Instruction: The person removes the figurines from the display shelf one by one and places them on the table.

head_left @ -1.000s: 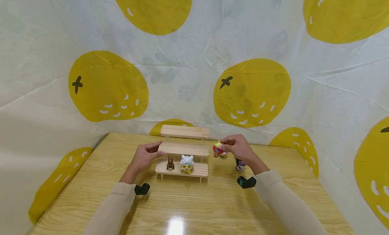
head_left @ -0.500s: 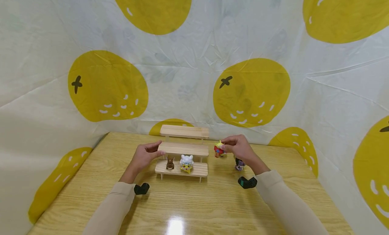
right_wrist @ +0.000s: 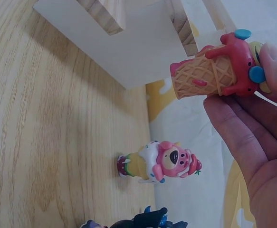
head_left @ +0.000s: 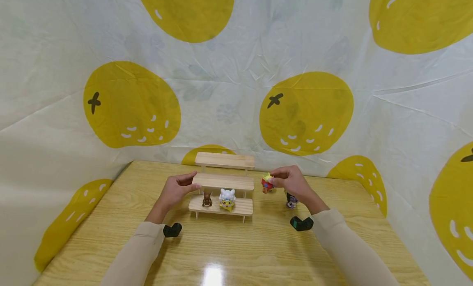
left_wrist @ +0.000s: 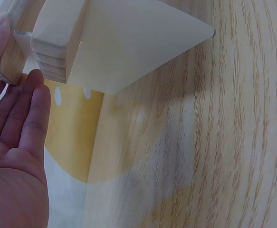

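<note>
Red toy (right_wrist: 219, 69) is off the table (head_left: 258, 253), at the stand's (head_left: 225, 181) 3 o'clock; right hand (head_left: 293, 184) pinches its top, leaving the base free. Left hand (head_left: 176, 192) grips the stand's 9 o'clock edge, presumably steadying it. Brown toy (head_left: 207, 199), white toy (head_left: 227, 199): apart, 6 o'clock side.
</note>
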Available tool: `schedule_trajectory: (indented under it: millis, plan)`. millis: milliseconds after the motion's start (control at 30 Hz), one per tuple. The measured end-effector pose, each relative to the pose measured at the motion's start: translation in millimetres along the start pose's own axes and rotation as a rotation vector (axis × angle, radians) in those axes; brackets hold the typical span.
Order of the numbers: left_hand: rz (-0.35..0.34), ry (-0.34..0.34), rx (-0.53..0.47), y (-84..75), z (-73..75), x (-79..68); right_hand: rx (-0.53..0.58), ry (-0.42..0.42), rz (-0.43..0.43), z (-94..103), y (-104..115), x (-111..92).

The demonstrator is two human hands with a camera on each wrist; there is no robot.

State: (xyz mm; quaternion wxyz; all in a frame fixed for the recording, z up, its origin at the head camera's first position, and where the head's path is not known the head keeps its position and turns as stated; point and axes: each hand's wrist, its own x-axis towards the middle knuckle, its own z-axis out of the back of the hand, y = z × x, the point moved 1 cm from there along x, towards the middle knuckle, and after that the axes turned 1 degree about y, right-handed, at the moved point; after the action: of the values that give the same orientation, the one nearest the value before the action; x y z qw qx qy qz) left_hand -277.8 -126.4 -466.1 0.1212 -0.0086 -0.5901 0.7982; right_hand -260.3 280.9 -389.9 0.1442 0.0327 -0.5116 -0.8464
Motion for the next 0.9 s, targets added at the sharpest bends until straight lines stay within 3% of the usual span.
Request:
schedule_trajectory:
  millis: [900]
  plan:
    - [-0.019,0.008,0.004,-0.8,-0.2,-0.5,-0.003,-0.009,-0.005,5.9,-17,-3]
